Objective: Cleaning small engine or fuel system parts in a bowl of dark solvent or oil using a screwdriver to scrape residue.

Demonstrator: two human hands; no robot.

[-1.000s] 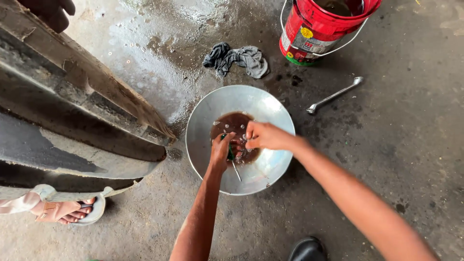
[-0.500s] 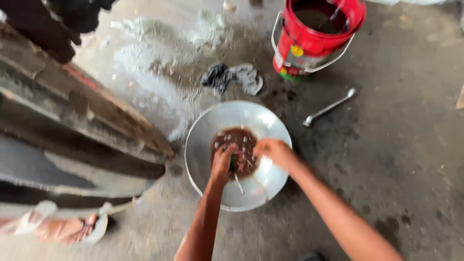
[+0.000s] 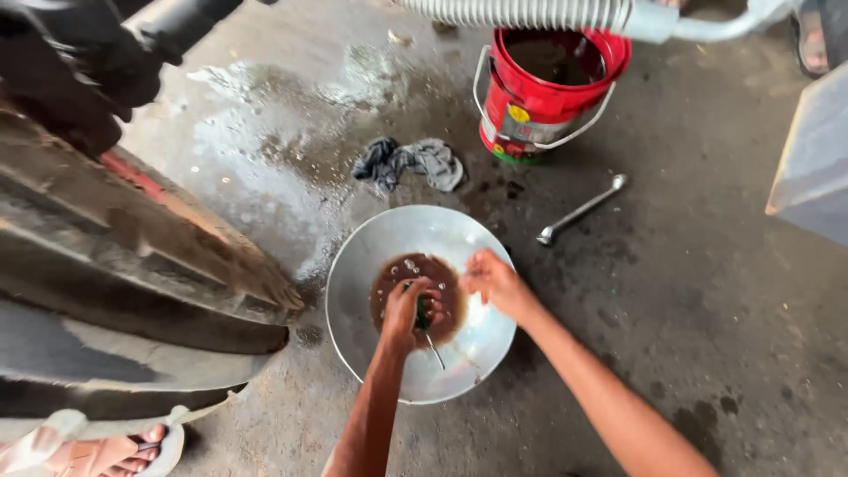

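Note:
A round metal basin (image 3: pixel 362 256) sits on the concrete floor with a pool of dark brown liquid (image 3: pixel 395 276) and small metal parts in its middle. My left hand (image 3: pixel 405 311) is over that pool, closed on a green-handled tool (image 3: pixel 424 316) whose thin metal shaft points toward me. My right hand (image 3: pixel 491 281) reaches in from the right, fingers pinched at the pool's edge; whether a small part is between them is not visible.
A red bucket (image 3: pixel 539 97) of dark liquid stands beyond the basin, a grey rag (image 3: pixel 413 162) to its left and a metal wrench (image 3: pixel 580 210) to the right. A large dirty vehicle part (image 3: pixel 132 256) fills the left. Another person's sandalled foot (image 3: pixel 115 450) is at bottom left. A ribbed hose (image 3: pixel 530 12) crosses the top.
The view has tilted upward, so basin, bucket and wrench sit lower and further left in the frame, and the hose came into view. My right hand drew back to the pool's right edge.

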